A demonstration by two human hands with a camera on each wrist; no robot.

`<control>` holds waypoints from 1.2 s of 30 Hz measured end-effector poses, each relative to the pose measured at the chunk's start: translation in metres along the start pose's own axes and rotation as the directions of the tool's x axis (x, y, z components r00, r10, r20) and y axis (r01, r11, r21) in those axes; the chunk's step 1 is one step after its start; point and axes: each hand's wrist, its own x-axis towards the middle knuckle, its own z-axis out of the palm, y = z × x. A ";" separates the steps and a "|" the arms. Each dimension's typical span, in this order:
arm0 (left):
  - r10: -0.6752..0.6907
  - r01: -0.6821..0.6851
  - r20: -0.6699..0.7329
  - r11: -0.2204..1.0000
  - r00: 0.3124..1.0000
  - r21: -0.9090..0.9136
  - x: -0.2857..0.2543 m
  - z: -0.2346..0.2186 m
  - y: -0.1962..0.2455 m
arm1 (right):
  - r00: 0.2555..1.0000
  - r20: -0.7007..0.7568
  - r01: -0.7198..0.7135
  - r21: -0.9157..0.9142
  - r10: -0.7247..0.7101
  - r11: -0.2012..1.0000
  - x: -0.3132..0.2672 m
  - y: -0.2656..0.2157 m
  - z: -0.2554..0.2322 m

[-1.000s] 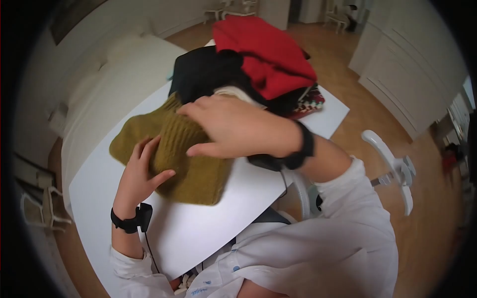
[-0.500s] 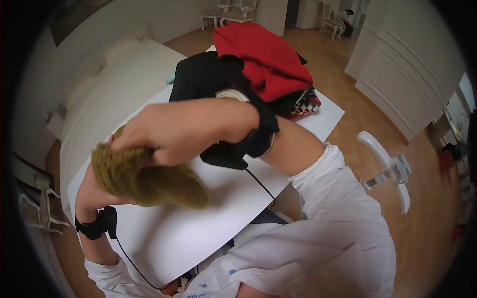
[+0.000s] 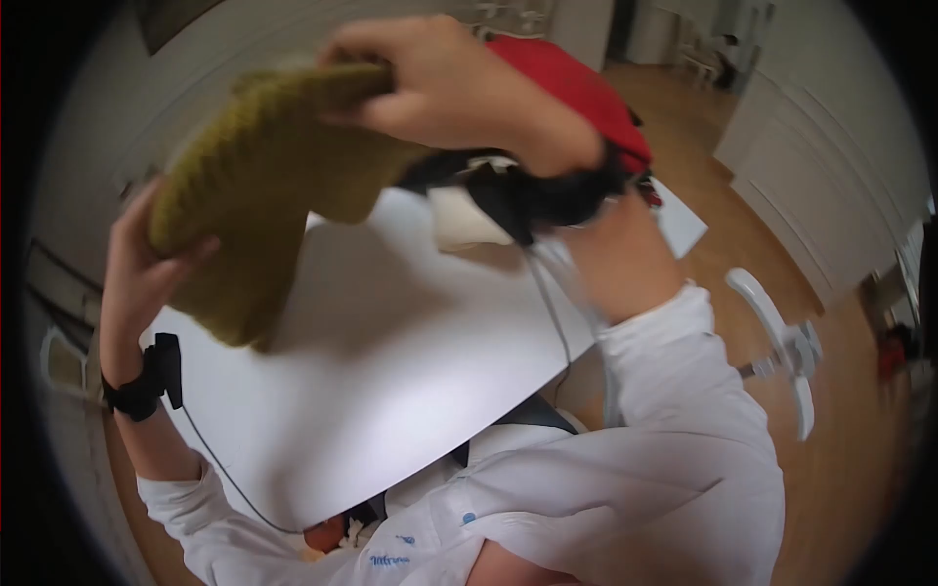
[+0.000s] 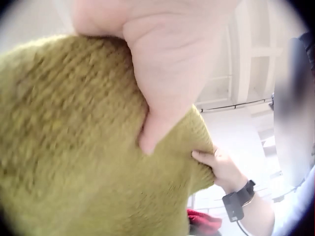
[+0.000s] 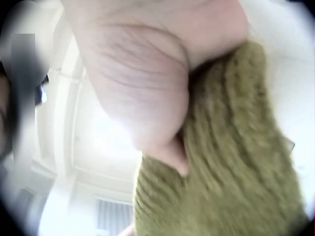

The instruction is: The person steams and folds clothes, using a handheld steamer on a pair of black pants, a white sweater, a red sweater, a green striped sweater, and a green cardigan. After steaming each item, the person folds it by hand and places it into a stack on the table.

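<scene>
An olive-green knitted garment [image 3: 259,186] with a ribbed band hangs raised above the white table, stretched between both hands. My left hand [image 3: 142,259] grips its left edge, the thumb lying on the near side of the knit. Higher up, my right hand [image 3: 454,83] pinches the ribbed part, fingers curled over the top. In the left wrist view the left thumb [image 4: 162,98] presses on the knit, with the right hand [image 4: 224,167] holding the far edge. Ribbing [image 5: 236,132] fills much of the right wrist view beneath the right hand.
Behind the right forearm, a red garment [image 3: 576,88] lies on a pile at the back of the white table [image 3: 391,391]. Cream cloth [image 3: 469,217] sits at the pile's near edge. A white chair part [image 3: 782,342] stands to the right, and a cable runs from each wrist camera.
The olive garment has gone from lying on the table, partly over the pile's near edge, to being lifted up and left. Both hands rose with it, uncovering the cream cloth.
</scene>
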 end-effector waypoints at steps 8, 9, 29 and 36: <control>-0.411 0.319 0.656 0.911 0.633 0.263 -0.093 -0.016 -0.001 | 0.633 0.774 -0.126 0.109 -0.004 0.986 -0.022 -0.016 0.009; -0.436 0.349 0.646 0.898 0.626 0.268 -0.100 -0.019 -0.007 | 0.620 0.784 -0.111 0.083 0.004 0.990 -0.015 -0.015 0.017; -0.911 0.755 0.400 0.332 0.101 0.566 -0.126 -0.028 -0.108 | 0.630 0.553 -0.140 -0.610 0.545 0.780 0.004 0.090 0.205; -0.819 0.515 0.339 0.560 0.463 0.649 -0.149 -0.005 -0.115 | 0.696 0.601 -0.189 -0.374 0.392 0.908 0.008 0.069 0.222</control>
